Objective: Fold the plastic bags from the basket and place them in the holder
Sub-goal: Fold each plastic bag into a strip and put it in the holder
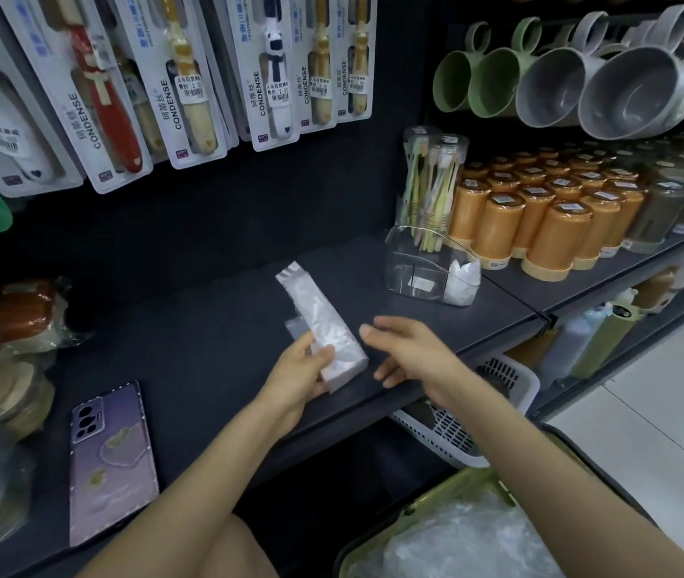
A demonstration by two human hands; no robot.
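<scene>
A clear plastic bag [318, 314], folded into a long narrow strip, lies on the dark shelf [190, 327]. My left hand [305, 371] pinches its near end, which is folded over into a small triangle. My right hand [409, 350] hovers just right of the strip with relaxed fingers, holding nothing. A clear plastic holder [423, 264] stands at the back right of the shelf, with folded white bags [463, 281] in its right compartment. A green basket [448, 531] with crumpled plastic bags sits low at the bottom right, partly behind my right arm.
A phone in a purple case [111, 456] lies on the shelf at the left. Wrapped goods [2, 327] pile at the far left. Orange cups [540, 210] and a toothbrush tube [432, 181] stand behind the holder. A white basket [469, 415] sits under the shelf edge. Packaged toothbrushes hang above.
</scene>
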